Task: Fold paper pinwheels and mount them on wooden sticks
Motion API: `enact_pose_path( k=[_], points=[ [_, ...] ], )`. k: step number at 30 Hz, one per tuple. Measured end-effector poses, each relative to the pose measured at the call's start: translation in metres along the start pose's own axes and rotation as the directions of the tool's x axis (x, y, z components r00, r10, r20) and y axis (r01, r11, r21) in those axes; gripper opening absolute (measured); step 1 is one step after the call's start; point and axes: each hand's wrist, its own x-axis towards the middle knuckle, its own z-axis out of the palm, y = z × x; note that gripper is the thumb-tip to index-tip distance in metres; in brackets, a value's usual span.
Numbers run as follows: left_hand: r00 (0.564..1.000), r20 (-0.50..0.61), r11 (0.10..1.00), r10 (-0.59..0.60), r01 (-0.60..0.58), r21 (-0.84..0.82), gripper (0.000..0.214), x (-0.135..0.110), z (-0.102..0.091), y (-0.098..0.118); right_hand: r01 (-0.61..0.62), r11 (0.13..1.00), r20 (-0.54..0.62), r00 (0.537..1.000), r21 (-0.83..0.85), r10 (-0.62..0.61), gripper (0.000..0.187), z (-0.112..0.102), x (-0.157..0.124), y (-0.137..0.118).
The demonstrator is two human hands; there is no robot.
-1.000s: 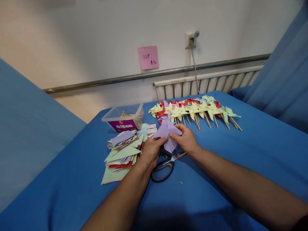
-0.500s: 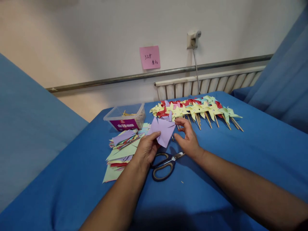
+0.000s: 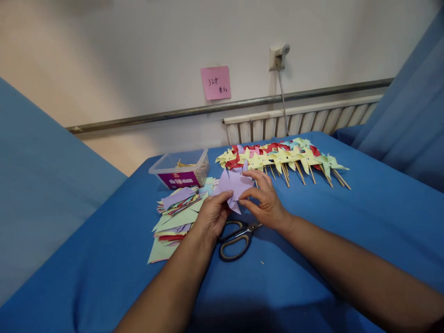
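A sheet of purple paper (image 3: 234, 182), slit at its corners, is held up above the table between both hands. My left hand (image 3: 214, 213) is closed on its lower left side, thumb on top and fingers underneath. On the right side, my right hand (image 3: 265, 199) pinches the paper's edge between thumb and index finger, where a flap bends. Under the hands lie dark-handled scissors (image 3: 245, 237), their blades partly hidden by my right hand. Just beyond the purple sheet, several paper pinwheels (image 3: 280, 158) on wooden sticks lie in a row.
Left of the hands are stacks of coloured paper (image 3: 178, 217). Behind them stands a clear plastic box (image 3: 199, 173) with thin sticks inside. A blue cloth (image 3: 294, 277) covers the table. A radiator (image 3: 305, 118) and a wall with a pink note (image 3: 215, 83) border the back.
My right hand has moved left onto the purple paper and now pinches its right edge. A flap there has bent inward. My left hand keeps its hold.
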Motion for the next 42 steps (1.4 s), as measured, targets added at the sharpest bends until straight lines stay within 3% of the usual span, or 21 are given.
enact_pose_path(
  k=[9,42],
  points=[
    [0.995,0.022,0.984,0.1,-0.102,0.148,0.038,-0.002,0.002,-0.006,-0.123,0.992,-0.092,0.988,0.041,0.127,0.009,0.003,-0.001,-0.001],
    [0.995,0.056,0.97,0.08,-0.09,0.227,0.041,0.0,-0.001,-0.011,-0.209,0.978,-0.112,0.971,0.021,0.21,0.013,0.008,-0.001,0.007]
  ],
)
